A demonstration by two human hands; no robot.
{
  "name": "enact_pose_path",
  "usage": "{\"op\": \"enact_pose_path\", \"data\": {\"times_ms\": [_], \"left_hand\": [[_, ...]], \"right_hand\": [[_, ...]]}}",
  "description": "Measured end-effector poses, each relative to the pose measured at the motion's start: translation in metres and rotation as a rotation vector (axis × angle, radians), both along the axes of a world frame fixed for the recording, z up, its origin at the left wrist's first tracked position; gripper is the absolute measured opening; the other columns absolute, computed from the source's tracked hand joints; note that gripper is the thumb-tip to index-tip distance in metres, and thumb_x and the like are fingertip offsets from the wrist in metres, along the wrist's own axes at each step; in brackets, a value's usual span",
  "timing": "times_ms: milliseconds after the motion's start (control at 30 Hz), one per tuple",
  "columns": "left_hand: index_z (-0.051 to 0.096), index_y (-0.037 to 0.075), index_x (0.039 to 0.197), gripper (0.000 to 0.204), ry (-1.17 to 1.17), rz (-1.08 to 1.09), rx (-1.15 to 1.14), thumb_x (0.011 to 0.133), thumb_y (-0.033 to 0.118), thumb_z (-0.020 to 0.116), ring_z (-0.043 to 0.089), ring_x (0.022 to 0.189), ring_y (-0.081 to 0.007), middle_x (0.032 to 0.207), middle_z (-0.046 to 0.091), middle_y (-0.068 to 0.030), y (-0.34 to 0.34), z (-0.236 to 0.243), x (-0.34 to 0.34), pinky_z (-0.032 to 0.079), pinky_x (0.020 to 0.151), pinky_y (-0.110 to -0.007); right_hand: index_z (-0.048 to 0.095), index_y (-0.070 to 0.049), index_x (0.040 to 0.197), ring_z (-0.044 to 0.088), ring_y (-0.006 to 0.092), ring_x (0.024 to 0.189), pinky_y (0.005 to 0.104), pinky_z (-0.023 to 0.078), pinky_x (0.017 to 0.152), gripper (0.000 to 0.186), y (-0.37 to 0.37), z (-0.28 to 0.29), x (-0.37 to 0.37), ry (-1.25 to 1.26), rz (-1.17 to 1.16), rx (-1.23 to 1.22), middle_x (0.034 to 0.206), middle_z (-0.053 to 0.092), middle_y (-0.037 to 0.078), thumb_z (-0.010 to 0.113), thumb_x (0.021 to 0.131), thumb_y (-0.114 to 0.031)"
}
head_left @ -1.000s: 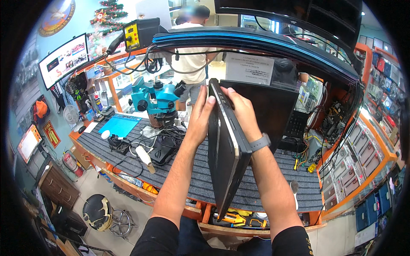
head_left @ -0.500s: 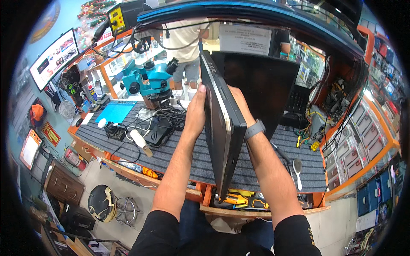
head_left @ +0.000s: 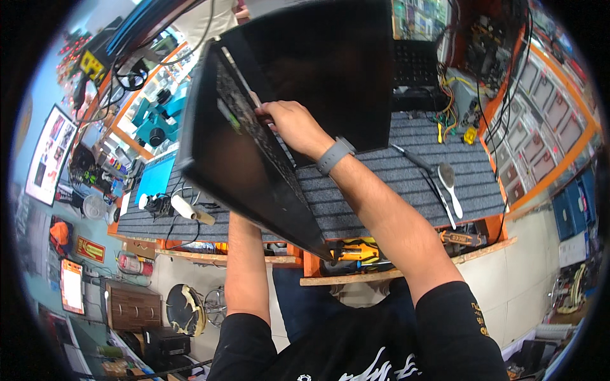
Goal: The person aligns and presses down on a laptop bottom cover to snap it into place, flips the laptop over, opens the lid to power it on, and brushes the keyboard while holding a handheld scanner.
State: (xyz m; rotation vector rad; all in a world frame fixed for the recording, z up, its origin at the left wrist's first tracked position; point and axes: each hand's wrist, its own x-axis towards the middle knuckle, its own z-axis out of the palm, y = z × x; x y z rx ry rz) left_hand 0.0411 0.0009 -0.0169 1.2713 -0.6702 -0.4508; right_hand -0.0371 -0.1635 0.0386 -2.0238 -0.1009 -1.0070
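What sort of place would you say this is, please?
Probably an electronics repair shop: a teal microscope stands toward the left, yellow tools lie in an open drawer, and rows of packaged goods show on the right.

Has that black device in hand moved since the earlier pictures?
Yes, leftward: the black device now overlaps the teal microscope in view, where earlier a gap showed between them.

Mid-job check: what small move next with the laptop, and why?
Probably ease the laptop down onto the striped mat: it is tilted, the right hand curls at one edge, the left hand is hidden behind it, and its lower corner overlaps the open drawer in view.
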Motion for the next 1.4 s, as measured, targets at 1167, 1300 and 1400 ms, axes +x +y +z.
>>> {"op": "enact_pose_path", "data": {"times_ms": [1167, 1300, 1400], "left_hand": [[0.061, -0.003, 0.119, 0.040, 0.157, 0.220, 0.094, 0.099, 0.027, 0.044, 0.062, 0.103, -0.0202, 0.114, 0.066, -0.0142, 0.066, -0.136, -0.043, 0.048, 0.090, -0.033], [0.061, -0.003, 0.119, 0.037, 0.160, 0.218, 0.089, 0.099, 0.025, 0.046, 0.062, 0.103, -0.0200, 0.114, 0.066, -0.0140, 0.063, -0.139, -0.039, 0.048, 0.090, -0.033], [0.062, -0.003, 0.118, 0.036, 0.155, 0.218, 0.102, 0.098, 0.023, 0.047, 0.062, 0.102, -0.0198, 0.115, 0.066, -0.0138, 0.065, -0.141, -0.045, 0.048, 0.090, -0.033]], "right_hand": [[0.067, 0.003, 0.115, 0.068, 0.0314, 0.099, 0.0392, 0.051, 0.091, 0.044, -0.027, -0.150, 0.003, 0.344, 0.011, -0.035, 0.108, 0.070, 0.022, 0.041, 0.095, -0.026], [0.066, 0.001, 0.120, 0.064, 0.0301, 0.110, 0.0385, 0.049, 0.095, 0.047, -0.028, -0.160, -0.002, 0.458, 0.240, 0.479, 0.118, 0.067, 0.020, 0.042, 0.095, -0.030], [0.063, 0.001, 0.125, 0.057, 0.0285, 0.122, 0.0392, 0.045, 0.100, 0.048, -0.022, -0.172, -0.004, 0.437, 0.233, 0.510, 0.128, 0.062, 0.018, 0.043, 0.095, -0.032]]}}
